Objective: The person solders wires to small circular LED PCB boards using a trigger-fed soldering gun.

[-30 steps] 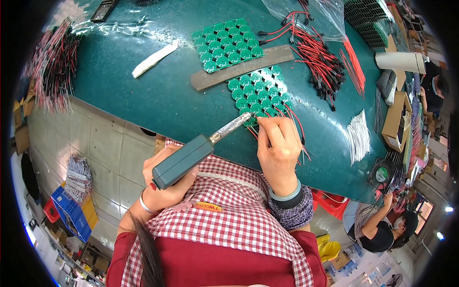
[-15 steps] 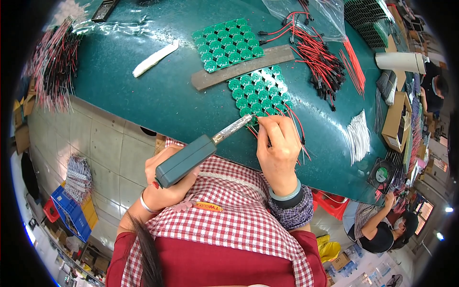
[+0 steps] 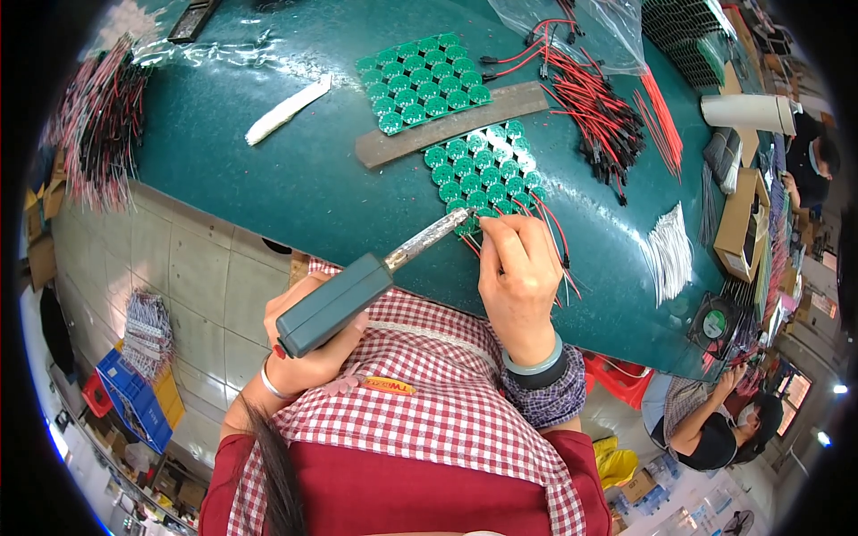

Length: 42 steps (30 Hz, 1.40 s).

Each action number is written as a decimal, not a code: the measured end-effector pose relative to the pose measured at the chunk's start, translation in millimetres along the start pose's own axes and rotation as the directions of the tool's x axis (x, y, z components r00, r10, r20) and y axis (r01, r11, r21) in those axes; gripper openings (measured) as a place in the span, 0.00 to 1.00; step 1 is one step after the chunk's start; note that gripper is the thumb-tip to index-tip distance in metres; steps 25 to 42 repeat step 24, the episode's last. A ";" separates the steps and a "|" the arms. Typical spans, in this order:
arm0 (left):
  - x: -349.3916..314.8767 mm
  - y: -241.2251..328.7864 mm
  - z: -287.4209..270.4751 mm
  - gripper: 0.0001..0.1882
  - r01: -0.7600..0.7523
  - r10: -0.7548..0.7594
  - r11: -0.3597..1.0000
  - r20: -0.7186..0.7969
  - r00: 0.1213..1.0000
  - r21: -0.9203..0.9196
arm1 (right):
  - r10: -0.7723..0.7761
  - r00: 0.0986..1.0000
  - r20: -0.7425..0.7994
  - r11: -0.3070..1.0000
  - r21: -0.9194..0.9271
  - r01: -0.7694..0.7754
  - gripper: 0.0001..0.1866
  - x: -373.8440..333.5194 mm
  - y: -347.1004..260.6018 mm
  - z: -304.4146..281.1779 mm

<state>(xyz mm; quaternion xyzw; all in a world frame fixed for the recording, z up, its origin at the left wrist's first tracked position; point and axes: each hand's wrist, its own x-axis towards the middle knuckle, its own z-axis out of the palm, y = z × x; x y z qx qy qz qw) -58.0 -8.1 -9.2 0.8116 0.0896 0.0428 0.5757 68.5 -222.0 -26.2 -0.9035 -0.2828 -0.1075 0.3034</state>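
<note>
My left hand (image 3: 313, 335) is wrapped round the dark green body of a soldering iron (image 3: 335, 304). Its metal barrel points up and right, and the tip meets the near edge of a green panel of round circuit boards (image 3: 483, 171). Close by the tip, my right hand (image 3: 521, 277) is closed in a pinch on a thin wire (image 3: 478, 221), largely hidden by the fingers. Several red and dark wires (image 3: 556, 234) run from the panel's near edge, beside and beneath that hand. A flat grey bar (image 3: 451, 125) lies across the panel's far edge.
Beyond the bar is a second green panel (image 3: 420, 82). Red and black wires (image 3: 599, 116) are heaped at right, with white wires (image 3: 670, 255) and a small black fan (image 3: 712, 323) nearer. A white strip (image 3: 288, 110) lies left. Another person (image 3: 715, 420) sits at lower right.
The soldering iron's body and my left hand have shifted slightly left and down, its tip staying at the panel edge. My right hand has barely moved.
</note>
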 end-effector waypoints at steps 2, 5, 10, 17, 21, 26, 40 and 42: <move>-0.5 2.3 -0.7 0.14 0.045 -0.045 0.999 0.013 0.999 -0.010 | 0.000 1.000 -0.001 1.000 -0.005 0.000 0.11 -0.2 0.8 -0.7; 2.8 7.3 -2.2 0.14 0.071 -0.071 0.997 0.029 0.997 -0.013 | 0.019 1.000 -0.003 1.000 -0.014 -0.019 0.11 0.7 -0.5 -3.5; -8.3 -4.4 -0.8 0.14 0.192 -0.188 0.979 0.052 0.981 -0.066 | 0.065 0.992 -0.109 0.998 0.025 -0.062 0.11 7.4 16.7 -22.6; -5.1 -1.1 -1.6 0.16 0.216 -0.217 0.976 -0.011 0.976 -0.022 | 0.222 0.935 -0.275 0.840 -0.434 -0.327 0.09 5.0 110.8 -61.8; -2.4 1.1 0.7 0.16 0.225 -0.226 0.974 -0.025 0.974 -0.028 | 0.446 0.886 -0.128 0.802 -0.382 -0.459 0.07 -18.2 106.9 -80.0; -0.2 0.8 1.2 0.16 0.220 -0.221 0.975 -0.019 0.975 -0.025 | 0.622 0.781 -0.048 0.708 -0.390 -0.588 0.08 -27.5 95.8 -101.0; -0.2 0.8 1.2 0.16 0.220 -0.221 0.975 -0.019 0.975 -0.025 | 0.622 0.781 -0.048 0.708 -0.390 -0.588 0.08 -27.5 95.8 -101.0; -0.2 0.8 1.2 0.16 0.220 -0.221 0.975 -0.019 0.975 -0.025 | 0.622 0.781 -0.048 0.708 -0.390 -0.588 0.08 -27.5 95.8 -101.0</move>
